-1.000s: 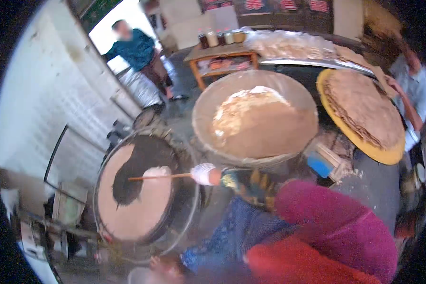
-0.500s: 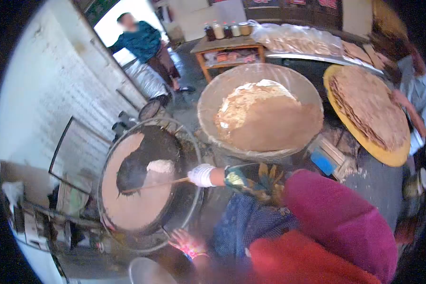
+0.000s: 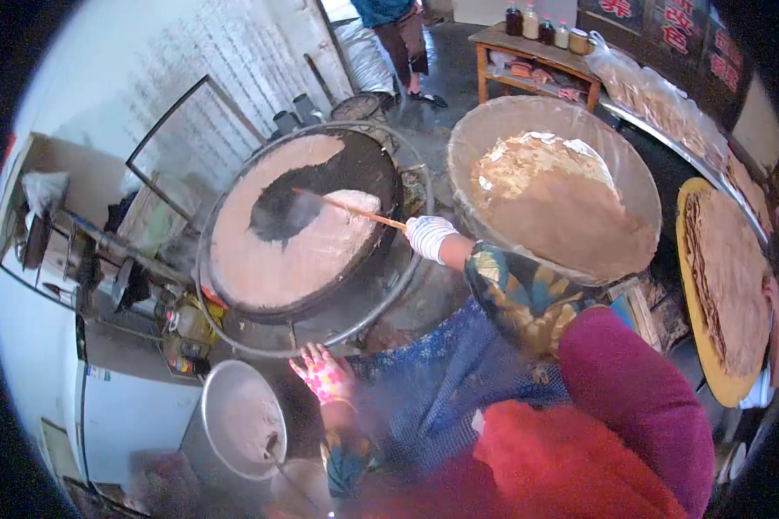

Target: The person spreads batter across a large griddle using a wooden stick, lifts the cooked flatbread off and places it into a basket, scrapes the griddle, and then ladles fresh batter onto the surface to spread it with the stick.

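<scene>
In the head view, my right hand point(image 3: 430, 237), in a white striped glove, grips a thin wooden batter spreader point(image 3: 363, 214). Its far end reaches over the round dark griddle point(image 3: 286, 203), near the bare centre. Pinkish-brown batter point(image 3: 273, 268) lies around that centre as a broad open ring, with a thicker, paler patch point(image 3: 352, 216) beneath the stick. My left hand point(image 3: 325, 374), in a pink patterned glove, is held open with fingers extended beside the griddle's metal ring point(image 3: 355, 331). A metal bowl point(image 3: 244, 419) of similar batter stands close to it, with a ladle point(image 3: 273, 447) inside.
A large plastic-lined basin point(image 3: 554, 108) holds stacked flatbreads. Another person's arm point(image 3: 775, 333) reaches to a yellow board point(image 3: 697, 298) piled with flatbreads. Behind stand a table point(image 3: 537, 52) with jars and another person's legs point(image 3: 404, 52). Shelves point(image 3: 117, 246) line the left wall.
My view has turned, shifting the griddle up and right in the picture. The spreader's tip has moved toward the griddle's far side. The raised batter lump looks flatter. My left hand stays open.
</scene>
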`<act>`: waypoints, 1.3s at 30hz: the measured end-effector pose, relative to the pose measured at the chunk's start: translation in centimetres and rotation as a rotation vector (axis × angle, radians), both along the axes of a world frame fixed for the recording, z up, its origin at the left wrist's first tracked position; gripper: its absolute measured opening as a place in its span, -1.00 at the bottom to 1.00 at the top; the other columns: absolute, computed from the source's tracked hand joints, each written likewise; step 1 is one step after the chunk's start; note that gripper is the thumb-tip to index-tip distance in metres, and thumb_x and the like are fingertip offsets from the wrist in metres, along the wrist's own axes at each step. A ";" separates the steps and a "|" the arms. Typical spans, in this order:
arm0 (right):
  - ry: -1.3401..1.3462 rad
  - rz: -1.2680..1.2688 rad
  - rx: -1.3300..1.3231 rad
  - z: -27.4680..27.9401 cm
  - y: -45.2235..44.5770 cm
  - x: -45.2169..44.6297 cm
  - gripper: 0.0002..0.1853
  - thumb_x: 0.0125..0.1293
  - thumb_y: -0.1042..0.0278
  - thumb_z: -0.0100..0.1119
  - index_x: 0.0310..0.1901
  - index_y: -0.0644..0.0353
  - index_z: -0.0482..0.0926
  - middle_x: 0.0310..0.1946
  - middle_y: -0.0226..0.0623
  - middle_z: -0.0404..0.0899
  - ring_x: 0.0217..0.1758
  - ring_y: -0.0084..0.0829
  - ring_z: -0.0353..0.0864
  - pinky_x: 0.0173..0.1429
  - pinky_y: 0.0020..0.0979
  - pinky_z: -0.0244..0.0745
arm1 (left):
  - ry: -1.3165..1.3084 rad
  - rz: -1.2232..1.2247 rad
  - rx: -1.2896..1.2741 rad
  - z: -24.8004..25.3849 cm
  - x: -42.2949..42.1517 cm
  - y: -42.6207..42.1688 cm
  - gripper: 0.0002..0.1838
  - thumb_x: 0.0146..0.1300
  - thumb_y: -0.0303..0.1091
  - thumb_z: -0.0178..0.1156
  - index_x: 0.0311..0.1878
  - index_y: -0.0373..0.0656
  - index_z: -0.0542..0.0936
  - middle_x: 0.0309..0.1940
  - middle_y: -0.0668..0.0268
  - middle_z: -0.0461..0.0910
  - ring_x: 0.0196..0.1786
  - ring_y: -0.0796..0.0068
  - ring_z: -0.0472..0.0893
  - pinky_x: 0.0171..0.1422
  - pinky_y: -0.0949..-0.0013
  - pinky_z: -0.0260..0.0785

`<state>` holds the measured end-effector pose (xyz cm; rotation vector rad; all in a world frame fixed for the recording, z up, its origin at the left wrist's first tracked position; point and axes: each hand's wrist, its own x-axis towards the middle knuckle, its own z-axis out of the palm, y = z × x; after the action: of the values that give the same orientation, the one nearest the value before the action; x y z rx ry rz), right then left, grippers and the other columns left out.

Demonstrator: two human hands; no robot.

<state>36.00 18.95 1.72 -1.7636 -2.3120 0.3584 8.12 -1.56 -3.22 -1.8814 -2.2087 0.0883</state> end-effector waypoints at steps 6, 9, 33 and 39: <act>-0.068 0.112 -0.034 0.0 -2.1 0.2 -0.67 0.31 0.16 -0.17 -0.26 0.20 0.56 -0.41 -0.09 0.63 -0.34 -0.10 0.64 -0.27 -0.13 0.53 | -0.058 0.064 0.007 -0.3 -1.7 0.2 -0.33 0.04 -0.07 0.06 0.21 -0.28 0.36 0.27 0.03 0.27 0.39 0.13 0.14 0.46 -0.14 -0.34; -0.001 0.026 0.019 -2.6 1.2 0.5 -0.65 0.30 0.15 -0.15 -0.31 0.25 0.55 -0.45 0.00 0.60 -0.37 -0.05 0.62 -0.28 -0.10 0.49 | -0.001 0.025 0.083 -1.5 -3.2 0.0 -0.40 0.10 -0.07 0.04 0.15 -0.30 0.41 0.24 0.09 0.32 0.33 0.11 0.23 0.43 -0.17 -0.26; -0.097 0.032 0.037 -2.2 0.4 3.0 -0.67 0.31 0.17 -0.17 -0.29 0.24 0.52 -0.38 0.07 0.58 -0.26 0.01 0.59 -0.13 -0.06 0.47 | -0.179 -0.077 -0.082 2.1 5.9 1.6 -0.33 0.13 0.00 0.02 0.22 -0.30 0.34 0.27 0.03 0.27 0.39 0.07 0.15 0.45 -0.20 -0.42; -0.177 0.101 -0.011 -0.4 -2.6 1.8 -0.64 0.34 0.15 -0.22 -0.25 0.24 0.52 -0.35 0.08 0.59 -0.23 0.03 0.59 -0.10 -0.05 0.47 | -0.059 0.051 -0.143 0.7 6.3 1.8 -0.28 0.15 -0.08 -0.03 0.28 -0.43 0.19 0.32 -0.08 0.14 0.43 0.00 0.03 0.45 -0.18 -0.50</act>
<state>37.79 16.33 1.35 -1.7534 -2.5318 0.2405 14.40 0.19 -2.53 -1.9241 -2.3470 0.2075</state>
